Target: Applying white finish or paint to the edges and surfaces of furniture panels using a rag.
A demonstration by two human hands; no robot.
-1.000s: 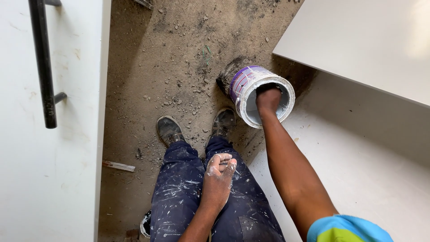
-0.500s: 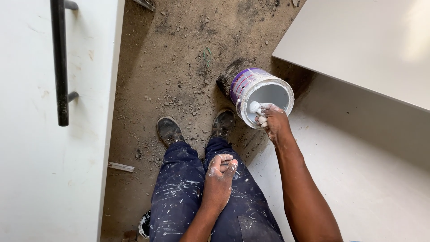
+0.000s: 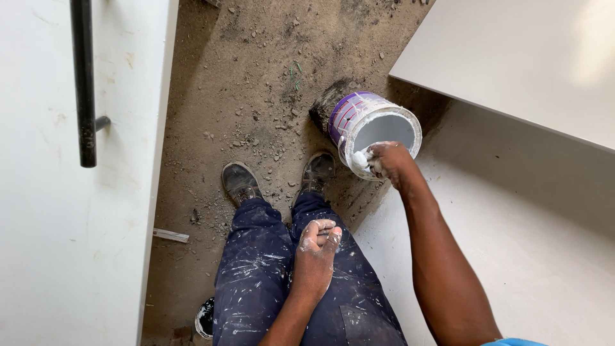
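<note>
A lump of white filler (image 3: 360, 160) is being lifted out at the tub (image 3: 375, 131) rim by the right hand (image 3: 387, 160), closed around it — the scooping step. The left hand (image 3: 315, 253), loosely curled and empty, is rested on the knee. Next, a steady carry is called for — the lump looks soft.

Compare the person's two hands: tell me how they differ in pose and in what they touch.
The right hand is stretched out to the rim of the tilted purple-and-white paint bucket, gripping a lump of white paste; the left hand rests on the paint-spattered dark blue trousers. The right hand's fingers are curled shut around the lump; the left hand lies slack, and whether it holds anything cannot be told. Both have white smears on the fingers.
</note>
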